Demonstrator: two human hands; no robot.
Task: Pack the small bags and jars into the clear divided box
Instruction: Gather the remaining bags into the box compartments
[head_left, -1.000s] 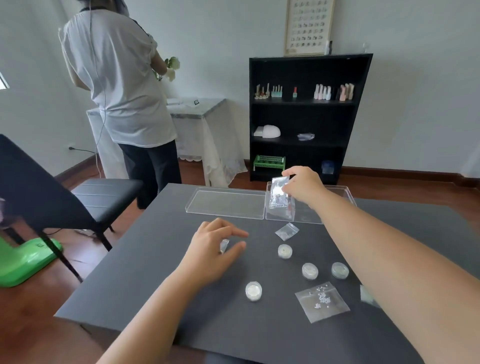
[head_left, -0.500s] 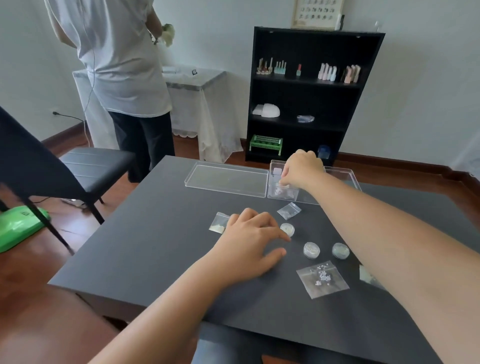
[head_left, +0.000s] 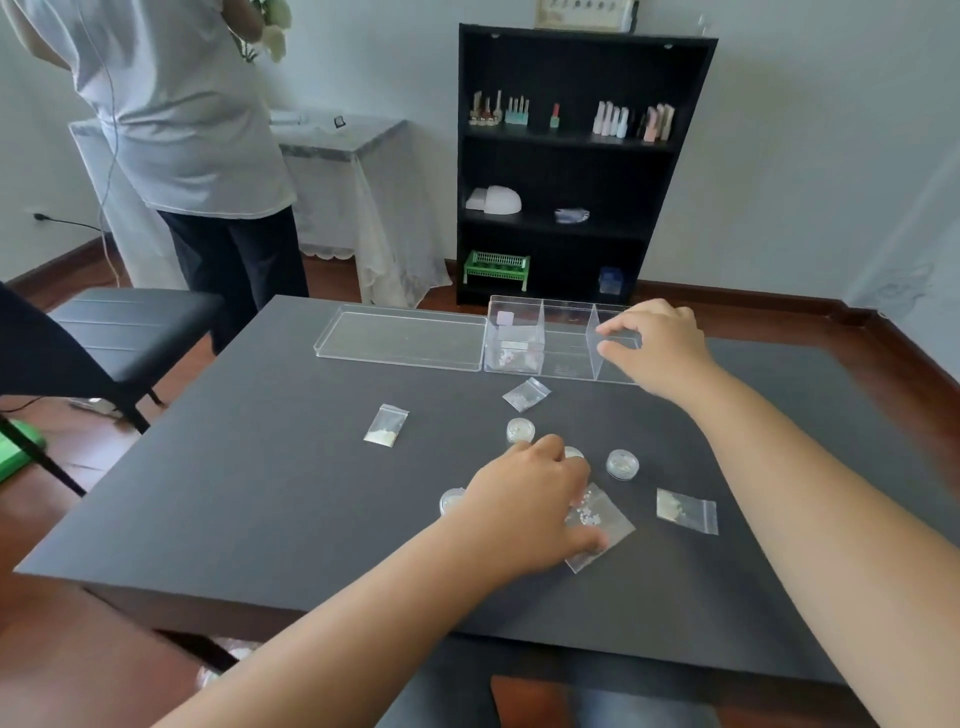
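The clear divided box (head_left: 566, 358) stands at the table's far side, and a small bag (head_left: 510, 353) lies in its left compartment. My right hand (head_left: 657, 345) hovers over the right compartment with fingers apart and nothing in it. My left hand (head_left: 524, 499) lies on the bead bag (head_left: 602, 527), which is flat on the table, with fingers and thumb closed on it. Loose bags lie at the left (head_left: 386, 425), near the box (head_left: 525, 395) and at the right (head_left: 687, 511). Small jars (head_left: 520, 430) (head_left: 622, 464) stand nearby. Another jar (head_left: 450, 500) is partly hidden by my hand.
The box's clear lid (head_left: 405, 340) lies flat to the left of the box. A black chair (head_left: 119, 322) stands at the table's left edge. A person in a white shirt (head_left: 182, 114) stands behind it. A black shelf (head_left: 576, 166) is against the far wall.
My right hand let go of the small bag in the left compartment and moved right over the box. My left hand shifted right from the jars onto the bead bag.
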